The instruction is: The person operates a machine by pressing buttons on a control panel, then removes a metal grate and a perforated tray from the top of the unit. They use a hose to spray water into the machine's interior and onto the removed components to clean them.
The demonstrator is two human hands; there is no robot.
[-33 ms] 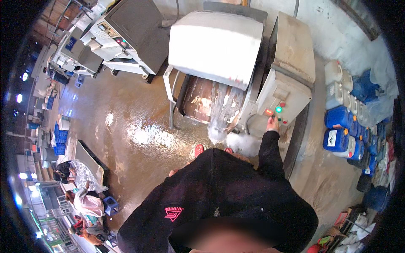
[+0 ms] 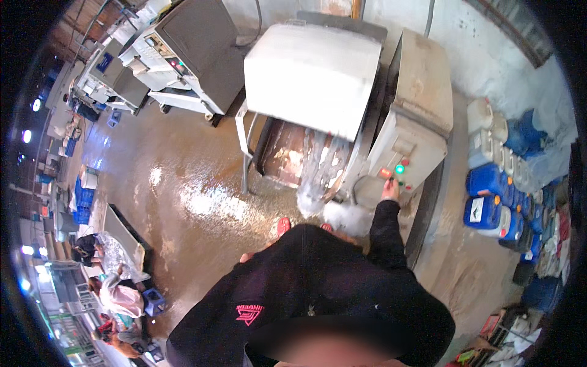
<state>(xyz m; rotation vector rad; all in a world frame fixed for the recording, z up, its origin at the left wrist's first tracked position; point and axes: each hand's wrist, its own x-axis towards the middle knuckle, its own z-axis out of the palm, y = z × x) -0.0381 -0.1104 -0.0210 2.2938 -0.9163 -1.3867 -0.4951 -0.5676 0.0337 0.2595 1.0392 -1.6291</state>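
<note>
My right hand (image 2: 390,191) reaches forward to the slanted control panel (image 2: 382,147) of a pale metal cabinet. Its fingers are closed on a small dark control knob (image 2: 392,181), below a lit green button (image 2: 400,169). Only a bit of skin of my left hand (image 2: 246,257) shows beside my dark jacket; its fingers are hidden. Left of the cabinet stands a machine with a large white cover (image 2: 312,79). Under the cover lies a wet brown metal trough (image 2: 281,150), and water with white foam (image 2: 345,218) spills from it onto the floor near my feet.
Blue and white jugs (image 2: 483,211) line the wall at right. A grey machine on casters (image 2: 189,67) stands at far left. The brown floor (image 2: 183,159) is wet and shiny. At left, several people sit by a grey table (image 2: 128,235) with a blue stool (image 2: 154,301).
The view has shifted slightly, so the machine and panel sit a little lower in the picture. My right hand stays at the knob.
</note>
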